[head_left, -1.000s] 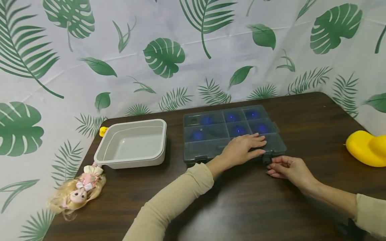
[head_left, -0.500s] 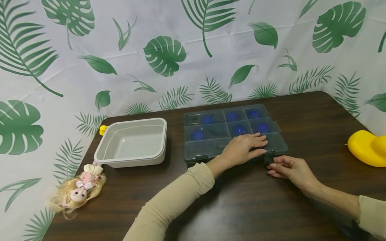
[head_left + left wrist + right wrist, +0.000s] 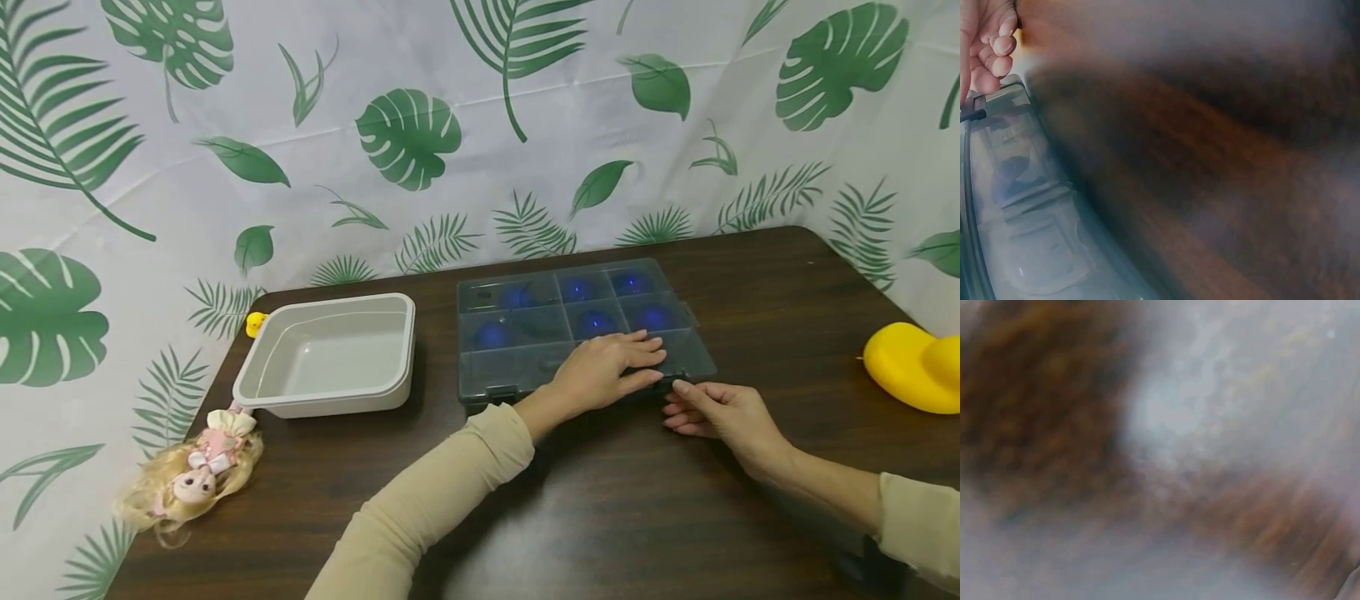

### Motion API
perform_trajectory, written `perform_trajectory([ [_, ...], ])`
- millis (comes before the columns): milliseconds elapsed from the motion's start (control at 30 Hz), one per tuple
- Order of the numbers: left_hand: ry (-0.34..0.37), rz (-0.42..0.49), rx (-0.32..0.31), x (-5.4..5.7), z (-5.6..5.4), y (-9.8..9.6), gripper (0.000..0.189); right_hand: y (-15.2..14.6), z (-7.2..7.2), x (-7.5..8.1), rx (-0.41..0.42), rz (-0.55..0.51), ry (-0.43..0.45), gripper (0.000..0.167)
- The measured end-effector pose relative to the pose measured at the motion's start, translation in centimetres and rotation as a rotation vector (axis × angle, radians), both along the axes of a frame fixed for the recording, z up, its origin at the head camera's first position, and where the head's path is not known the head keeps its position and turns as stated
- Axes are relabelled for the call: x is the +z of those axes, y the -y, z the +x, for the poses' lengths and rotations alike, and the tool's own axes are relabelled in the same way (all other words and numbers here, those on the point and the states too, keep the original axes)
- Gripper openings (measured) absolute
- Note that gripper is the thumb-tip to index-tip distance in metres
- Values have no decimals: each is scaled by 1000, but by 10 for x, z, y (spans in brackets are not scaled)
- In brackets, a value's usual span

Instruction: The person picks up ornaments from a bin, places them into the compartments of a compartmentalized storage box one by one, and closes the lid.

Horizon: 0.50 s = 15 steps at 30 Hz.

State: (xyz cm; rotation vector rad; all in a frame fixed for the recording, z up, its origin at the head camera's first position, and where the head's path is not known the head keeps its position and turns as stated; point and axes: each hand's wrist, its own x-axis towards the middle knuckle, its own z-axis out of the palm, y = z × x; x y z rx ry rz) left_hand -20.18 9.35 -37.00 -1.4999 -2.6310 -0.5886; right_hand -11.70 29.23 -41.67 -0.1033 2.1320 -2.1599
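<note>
A translucent grey divided storage box (image 3: 510,367) lies on the table with its lid down. Several blue round objects (image 3: 492,335) show through the lid in separate compartments. My left hand (image 3: 600,371) rests on the front right of the lid, fingers extended. At the front right edge, the thumb of my right hand (image 3: 723,417) is on the box's latch (image 3: 667,383), with the other fingers curled below it. The left wrist view shows the box's front side (image 3: 1041,244) and those curled fingers (image 3: 997,56). The right wrist view is too blurred to read.
An off-white plastic basin (image 3: 330,408) stands to the left, a small yellow duck (image 3: 256,324) behind its corner. A blond doll (image 3: 213,467) lies at the table's left edge. On the right sits a large yellow duck (image 3: 903,367). Behind the table (image 3: 637,517) hangs a leaf-patterned cloth (image 3: 300,200).
The black latch hung down at the front right edge before; now it is up against the box under my right thumb. My left hand has stayed on the lid.
</note>
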Motion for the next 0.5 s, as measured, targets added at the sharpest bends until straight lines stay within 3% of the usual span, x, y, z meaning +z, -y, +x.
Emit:
perform_trajectory([
  [333, 4, -8, -6, 2, -4, 2, 37, 3, -7, 8, -1, 147, 154, 36],
  [400, 38, -8, -15, 1, -4, 2, 37, 2, -7, 8, 34, 171, 187, 43],
  [500, 113, -13, -40, 2, -5, 5, 40, 1, -5, 12, 150, 234, 215, 47],
])
